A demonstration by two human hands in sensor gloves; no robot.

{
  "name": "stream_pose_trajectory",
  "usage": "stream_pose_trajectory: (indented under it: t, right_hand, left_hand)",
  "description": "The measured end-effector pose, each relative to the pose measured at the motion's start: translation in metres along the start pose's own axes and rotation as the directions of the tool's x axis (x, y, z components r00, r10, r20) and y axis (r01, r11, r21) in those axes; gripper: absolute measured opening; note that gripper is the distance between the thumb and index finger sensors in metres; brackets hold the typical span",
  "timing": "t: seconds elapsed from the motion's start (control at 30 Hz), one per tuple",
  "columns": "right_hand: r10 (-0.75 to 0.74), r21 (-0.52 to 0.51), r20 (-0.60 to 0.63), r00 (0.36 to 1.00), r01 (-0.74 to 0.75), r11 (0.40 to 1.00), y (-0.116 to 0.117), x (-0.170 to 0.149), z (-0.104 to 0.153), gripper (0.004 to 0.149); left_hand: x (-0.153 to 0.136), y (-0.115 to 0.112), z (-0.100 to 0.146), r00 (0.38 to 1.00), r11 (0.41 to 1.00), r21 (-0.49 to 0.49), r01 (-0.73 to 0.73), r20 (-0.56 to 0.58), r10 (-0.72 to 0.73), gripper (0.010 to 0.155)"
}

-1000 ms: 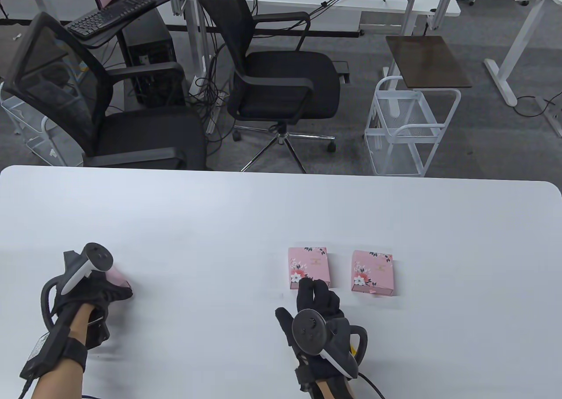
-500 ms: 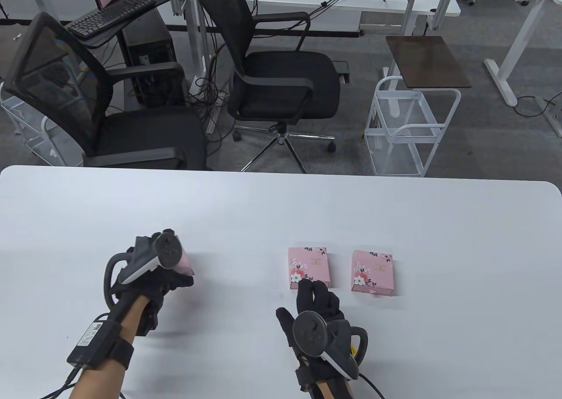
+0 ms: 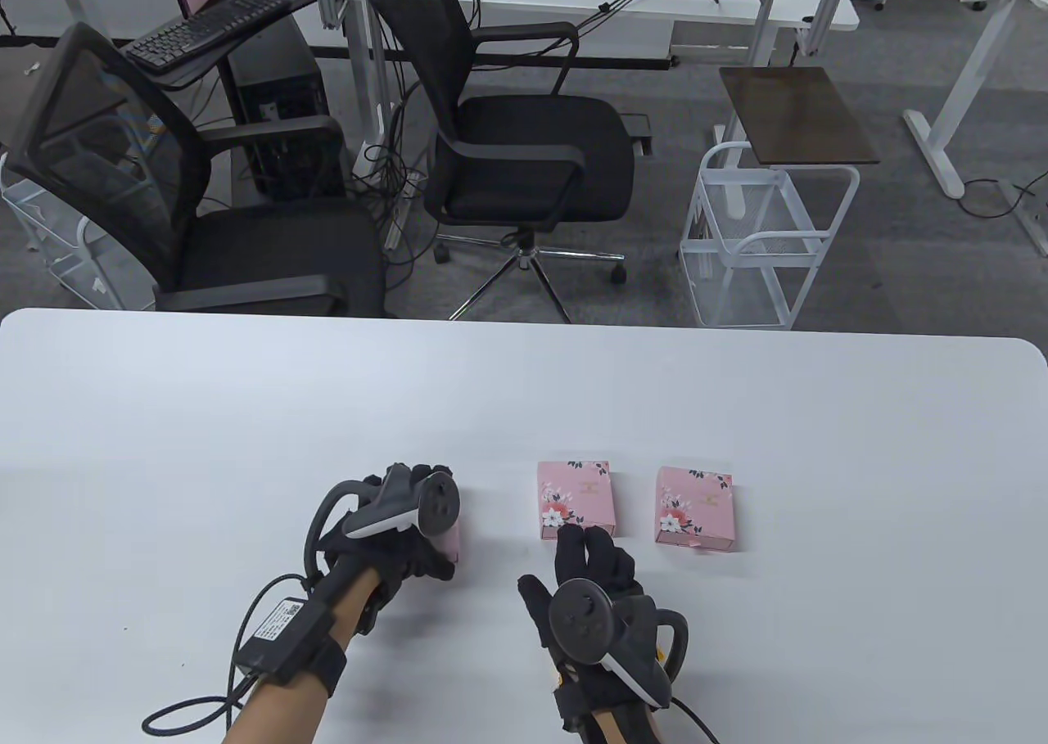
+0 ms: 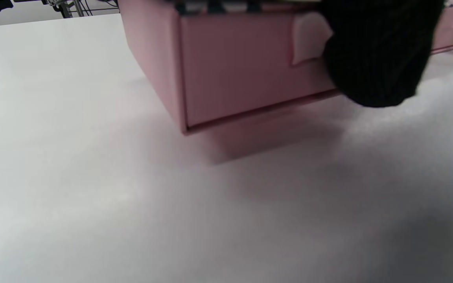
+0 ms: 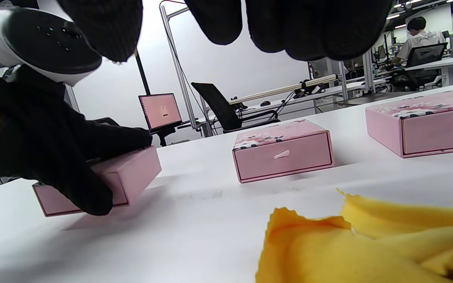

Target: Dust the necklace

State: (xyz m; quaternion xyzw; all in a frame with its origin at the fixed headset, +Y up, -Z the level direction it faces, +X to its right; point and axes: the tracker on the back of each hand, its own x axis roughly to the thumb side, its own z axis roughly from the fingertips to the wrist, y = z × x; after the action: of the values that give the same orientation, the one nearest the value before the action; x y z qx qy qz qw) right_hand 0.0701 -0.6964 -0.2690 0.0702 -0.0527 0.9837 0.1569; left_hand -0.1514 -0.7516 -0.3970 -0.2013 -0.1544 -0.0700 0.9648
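My left hand (image 3: 413,552) grips a small pink drawer box (image 3: 452,541) from above, holding it tilted with one edge just off the white table (image 3: 524,392). The left wrist view shows the box's (image 4: 242,67) drawer front and pull tab, with a gloved finger (image 4: 376,51) over it. My right hand (image 3: 591,560) lies relaxed, fingers straight, just in front of the middle floral pink box (image 3: 576,498). A yellow cloth (image 5: 368,243) sits under its palm. Another floral box (image 3: 694,507) lies to the right. No necklace shows in any view.
Two black office chairs (image 3: 524,138) and a white wire cart (image 3: 761,236) stand beyond the table's far edge. A cable (image 3: 196,707) trails from my left wrist over the table's front. In the right wrist view a person (image 5: 419,35) sits at a far desk.
My left hand has carried the pink box from the table's left side rightward, close to the middle floral box. The right hand has stayed put.
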Motion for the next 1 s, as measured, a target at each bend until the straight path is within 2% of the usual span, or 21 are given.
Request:
stream_pose_trajectory:
  t: [0.1, 0.23, 0.3, 0.4, 0.57, 0.67, 0.77, 0.87, 1.0]
  right_hand:
    - [0.004, 0.002, 0.003, 1.000, -0.004, 1.000, 0.001, 0.000, 0.000, 0.074]
    - [0.013, 0.005, 0.003, 1.000, -0.013, 1.000, 0.002, 0.001, 0.000, 0.073]
    - [0.021, 0.003, 0.001, 1.000, -0.021, 1.000, 0.001, 0.000, 0.000, 0.073]
    - [0.027, -0.004, 0.002, 1.000, -0.027, 1.000, 0.001, 0.001, 0.000, 0.073]
    - [0.016, -0.004, 0.019, 1.000, -0.016, 1.000, 0.005, 0.005, 0.001, 0.074]
    - [-0.019, 0.004, 0.033, 0.999, 0.019, 1.000, 0.009, 0.008, 0.001, 0.070]
    - [-0.126, 0.067, 0.031, 0.992, 0.124, 0.990, 0.018, 0.015, -0.002, 0.063]
    - [-0.211, 0.161, 0.004, 0.977, 0.208, 0.965, 0.030, 0.021, -0.008, 0.058]
    - [-0.297, 0.271, -0.081, 0.952, 0.307, 0.912, 0.050, 0.034, -0.022, 0.052]
  left_hand:
    - [0.002, -0.008, -0.002, 1.000, 1.000, -0.004, 0.002, -0.002, -0.002, 0.113]
    - [0.002, -0.013, 0.001, 0.998, 0.997, 0.028, -0.067, -0.001, 0.067, 0.112]
    - [0.000, -0.011, 0.007, 0.997, 0.997, 0.018, -0.080, 0.023, 0.080, 0.115]
    - [-0.009, -0.005, 0.026, 0.995, 0.991, 0.082, -0.102, 0.022, 0.100, 0.111]
    - [-0.031, -0.009, 0.058, 0.978, 0.961, 0.185, -0.206, 0.015, 0.207, 0.072]
    - [-0.036, -0.016, 0.072, 0.975, 0.952, 0.213, -0.219, 0.016, 0.221, 0.061]
    - [-0.034, -0.029, 0.078, 0.985, 0.965, 0.204, -0.167, -0.012, 0.174, 0.060]
    - [-0.029, -0.043, 0.072, 0.987, 0.973, 0.169, -0.158, -0.006, 0.161, 0.059]
    - [-0.025, -0.046, 0.064, 0.980, 0.964, 0.175, -0.199, 0.016, 0.200, 0.059]
